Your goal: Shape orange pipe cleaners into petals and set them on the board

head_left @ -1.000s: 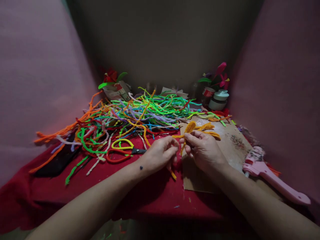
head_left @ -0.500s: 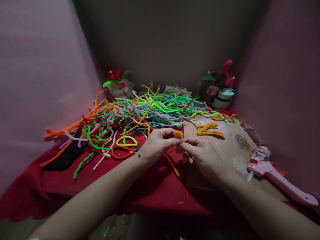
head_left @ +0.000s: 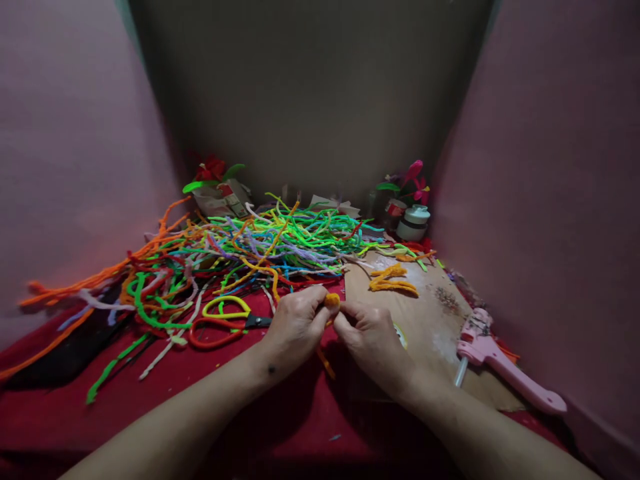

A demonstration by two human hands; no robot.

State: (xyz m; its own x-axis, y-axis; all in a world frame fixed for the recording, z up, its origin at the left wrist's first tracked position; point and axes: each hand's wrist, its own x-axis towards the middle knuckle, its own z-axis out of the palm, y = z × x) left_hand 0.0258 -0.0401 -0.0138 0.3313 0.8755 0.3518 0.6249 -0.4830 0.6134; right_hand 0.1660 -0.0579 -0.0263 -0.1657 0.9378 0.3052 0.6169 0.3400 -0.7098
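Note:
Between my two hands is a small mustard-orange pipe cleaner (head_left: 332, 301), with a rounded, bent end showing above the fingertips. My left hand (head_left: 297, 320) is closed, pinching it between thumb and forefinger. From the other side my right hand (head_left: 373, 333) pinches it too, its fingers curled and mostly hidden. An orange strand (head_left: 326, 362) shows below the hands; whether it joins the held piece I cannot tell. Left of my left hand lie scissors (head_left: 256, 321) with red and yellow handles, their blades partly covered by it. Folded mustard pipe cleaners (head_left: 393, 280) rest beyond my right hand.
A big heap of coloured pipe cleaners (head_left: 295, 233) spreads across the red cloth (head_left: 280, 427). To the right, a pink glue gun (head_left: 510, 370) lies on a cardboard sheet (head_left: 425, 313). Behind stand a lidded jar (head_left: 413, 223) and pink flowers (head_left: 415, 175). Walls close in both sides.
The whole view has shifted, so things sit lower and further left. My hands have drawn in around the pipe cleaner, and a round white item with a yellow rim now shows beside my right hand.

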